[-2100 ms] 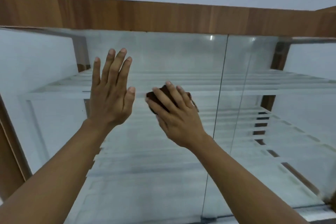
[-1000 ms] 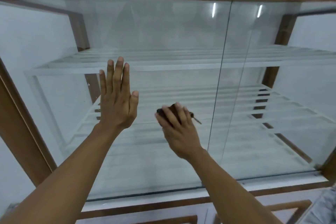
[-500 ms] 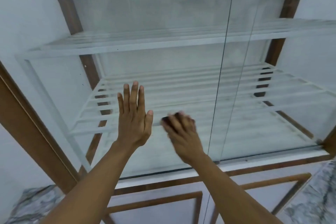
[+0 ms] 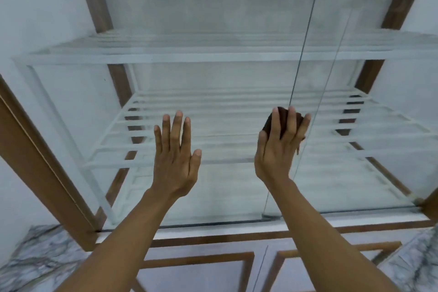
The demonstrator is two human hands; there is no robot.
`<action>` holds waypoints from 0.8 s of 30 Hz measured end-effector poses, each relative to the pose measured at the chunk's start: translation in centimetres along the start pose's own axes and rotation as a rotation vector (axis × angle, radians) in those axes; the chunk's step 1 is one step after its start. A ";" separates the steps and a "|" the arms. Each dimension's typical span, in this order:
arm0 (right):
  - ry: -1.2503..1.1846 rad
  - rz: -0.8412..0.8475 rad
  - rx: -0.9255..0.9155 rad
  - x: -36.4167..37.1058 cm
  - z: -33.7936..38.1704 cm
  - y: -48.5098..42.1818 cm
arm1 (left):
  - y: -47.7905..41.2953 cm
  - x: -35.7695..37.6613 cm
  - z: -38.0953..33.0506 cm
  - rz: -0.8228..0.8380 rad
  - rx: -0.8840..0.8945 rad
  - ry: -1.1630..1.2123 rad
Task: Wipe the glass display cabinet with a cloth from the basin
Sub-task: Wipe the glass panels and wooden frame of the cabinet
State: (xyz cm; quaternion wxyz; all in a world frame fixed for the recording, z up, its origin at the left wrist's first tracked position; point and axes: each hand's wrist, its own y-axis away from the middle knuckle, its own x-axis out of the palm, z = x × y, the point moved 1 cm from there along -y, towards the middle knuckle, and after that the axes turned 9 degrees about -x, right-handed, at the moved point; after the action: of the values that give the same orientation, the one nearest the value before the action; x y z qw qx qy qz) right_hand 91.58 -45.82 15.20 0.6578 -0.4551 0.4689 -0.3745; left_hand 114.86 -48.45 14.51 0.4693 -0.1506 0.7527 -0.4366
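Marbled countertop (image 4: 35,258) shows at the lower corners of the view, with white lower cabinet doors (image 4: 196,275) trimmed in brown wood between them. Two bare forearms reach up from the bottom edge toward a tall glass display cabinet (image 4: 213,7) framed in brown wood. Nearest the viewer's left, the left hand (image 4: 175,161) is spread flat with fingers together and empty, palm toward the glass front, probably to brace the body or steady the pane while the other hand works. Beside it, a little apart, the right hand (image 4: 280,147) presses a small dark brown cloth (image 4: 272,123) against the glass, fingers laid over it so the cloth is trapped between palm and pane; this flat grip suits rubbing rather than carrying. It sits just left of the vertical seam (image 4: 301,54) where two panes meet. Behind the glass, white slatted shelves (image 4: 213,54) stand bare. No basin is in view.
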 end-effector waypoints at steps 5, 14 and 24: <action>0.017 0.109 -0.628 0.4 6.2 -11.2 | -8.3 -5.8 1.2 -0.110 0.117 -0.084; 0.056 -0.281 0.074 0.5 13.2 -21.2 | -16.3 -17.5 10.8 -0.217 0.227 -0.280; 0.202 -0.022 -0.673 8.2 27.0 -18.3 | -15.5 -24.6 24.4 -0.363 0.186 -0.436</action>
State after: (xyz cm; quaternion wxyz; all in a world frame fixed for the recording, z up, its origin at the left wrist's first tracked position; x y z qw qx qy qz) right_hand 118.53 -52.29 34.27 0.4171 -0.6120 0.6240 -0.2491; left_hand 145.10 -54.21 36.67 0.5458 -0.3291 0.5520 -0.5377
